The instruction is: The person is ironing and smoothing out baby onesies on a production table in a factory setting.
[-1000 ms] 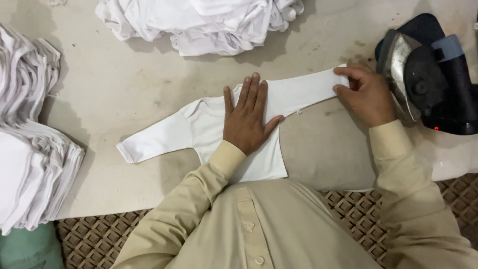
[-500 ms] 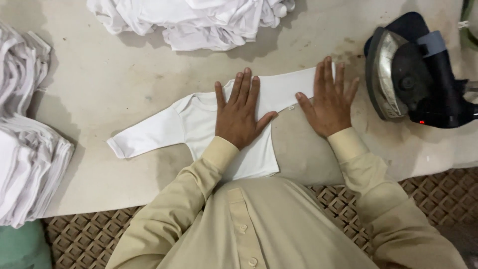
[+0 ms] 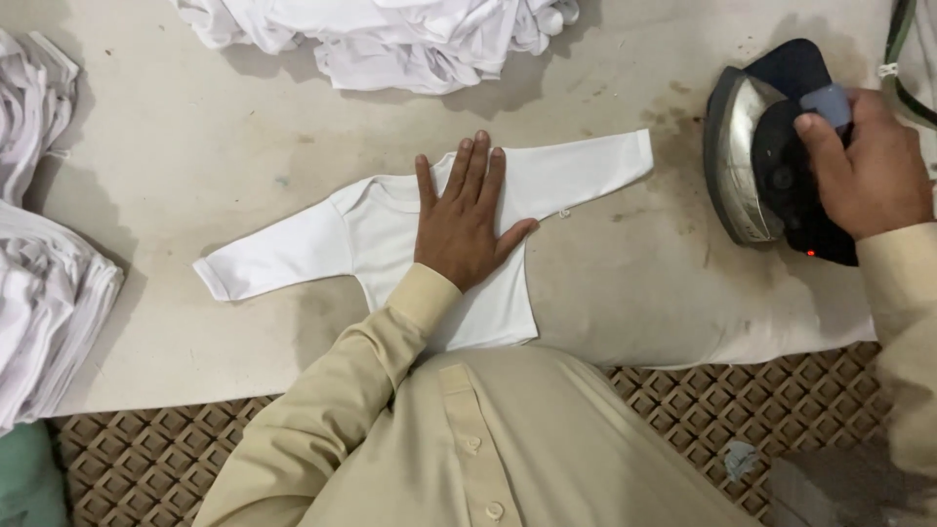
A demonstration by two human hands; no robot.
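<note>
Your left hand (image 3: 464, 224) lies flat on the shirt (image 3: 390, 234), palm down, fingers spread and pointing away from you, thumb out to the right; it grips nothing, only presses the cloth to the table (image 3: 176, 166)

The shirt is small, white and long-sleeved, spread face-down or face-up, cannot tell which. Its body sits under and just below your palm, hem toward your chest. One sleeve runs out left of the hand and slightly toward you; the other runs right and slightly away, its cuff ending short of the iron (image 3: 761, 156)

Your right hand (image 3: 869, 166) is closed over the top of the iron, fingers curled round the dark handle, thumb side toward the shirt. The iron stands tilted on its side or heel, its metal soleplate facing left toward the sleeve cuff, well apart from your left hand. A small red light shows on the body just below your grip

Beyond your left hand, at the far table edge, a heap (image 3: 390, 34) of crumpled white cloth. Far left of the grip, a stack (image 3: 44, 293) of folded white pieces at the table edge. The table cover is stained near the iron. Below the table edge, a brown lattice mat (image 3: 127, 459)
</note>
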